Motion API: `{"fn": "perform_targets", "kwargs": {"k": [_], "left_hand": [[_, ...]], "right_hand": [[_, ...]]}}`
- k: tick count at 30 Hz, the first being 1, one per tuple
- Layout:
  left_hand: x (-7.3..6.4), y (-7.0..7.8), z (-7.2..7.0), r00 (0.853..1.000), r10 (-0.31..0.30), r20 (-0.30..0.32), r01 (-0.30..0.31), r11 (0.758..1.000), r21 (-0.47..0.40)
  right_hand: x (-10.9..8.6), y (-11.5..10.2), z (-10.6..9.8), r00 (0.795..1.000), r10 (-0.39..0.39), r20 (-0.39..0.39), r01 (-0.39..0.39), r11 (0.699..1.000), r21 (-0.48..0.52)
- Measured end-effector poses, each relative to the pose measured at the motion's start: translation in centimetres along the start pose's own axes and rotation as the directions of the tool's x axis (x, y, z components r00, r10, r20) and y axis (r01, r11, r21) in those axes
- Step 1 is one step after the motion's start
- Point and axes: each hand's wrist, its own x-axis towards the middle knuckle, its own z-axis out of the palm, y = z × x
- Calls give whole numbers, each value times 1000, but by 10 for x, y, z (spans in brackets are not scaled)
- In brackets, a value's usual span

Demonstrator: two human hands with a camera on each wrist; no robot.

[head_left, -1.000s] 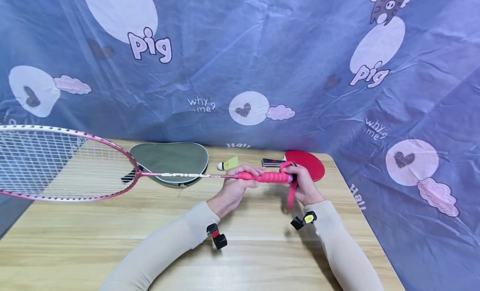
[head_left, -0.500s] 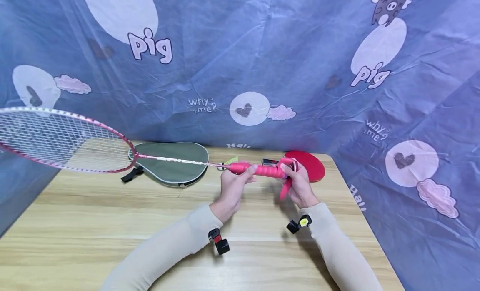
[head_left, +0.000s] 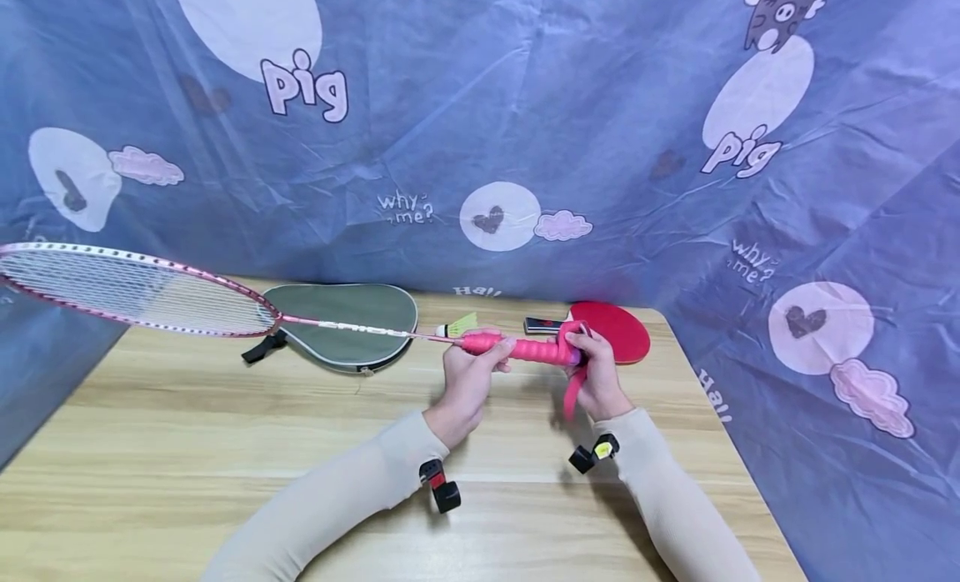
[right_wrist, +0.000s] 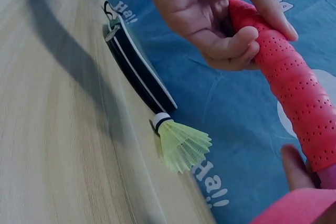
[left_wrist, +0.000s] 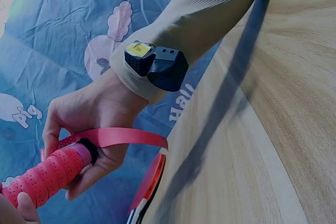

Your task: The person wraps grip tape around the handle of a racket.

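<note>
A pink and white badminton racket (head_left: 360, 327) is held above the table, its strung head to the left. My left hand (head_left: 467, 386) grips the upper handle, thumb lying along the pink perforated wrap (left_wrist: 50, 179). At the butt end, my right hand (head_left: 602, 382) pinches a loose pink strip of grip tape (head_left: 573, 394), which loops from the handle and hangs below. In the left wrist view, the right hand (left_wrist: 100, 106) has its fingers around the dark butt cap (left_wrist: 90, 149). The right wrist view shows the left hand (right_wrist: 210, 17) curled on the wrap.
Along the table's back lie a green zipped paddle case (head_left: 345, 311), a yellow shuttlecock (head_left: 461, 324) and a red table tennis paddle (head_left: 618, 328). The wooden table (head_left: 300, 449) meets a blue printed cloth (head_left: 480, 132) behind and at the right.
The racket has rolled, so its strung face shows narrower than a second ago. Its head rose, then dipped again. My left hand has turned, its thumb now on top of the handle.
</note>
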Motion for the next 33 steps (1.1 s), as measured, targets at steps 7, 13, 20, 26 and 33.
{"fn": "perform_targets", "kwargs": {"k": [7, 13, 20, 26, 33], "left_hand": [[-2, 1, 1, 1000, 8, 19, -9, 1000, 11], [-4, 3, 0, 999, 42, 21, -42, 999, 15], [-3, 4, 0, 997, 47, 66, -49, 999, 23], [-1, 4, -1, 994, 21, 110, -21, 1000, 4], [-1, 3, -3, 987, 8, 160, -6, 1000, -8]], "right_hand": [[1, 1, 3, 999, -2, -36, 1, 1000, -31], [4, -5, 0, 1000, -13, 7, 14, 999, -34], [6, -7, -4, 998, 47, -28, -49, 997, -62], [6, -4, -3, 993, 55, -103, -67, 991, -117], [7, -5, -5, 994, 94, -62, -98, 994, -55]]}}
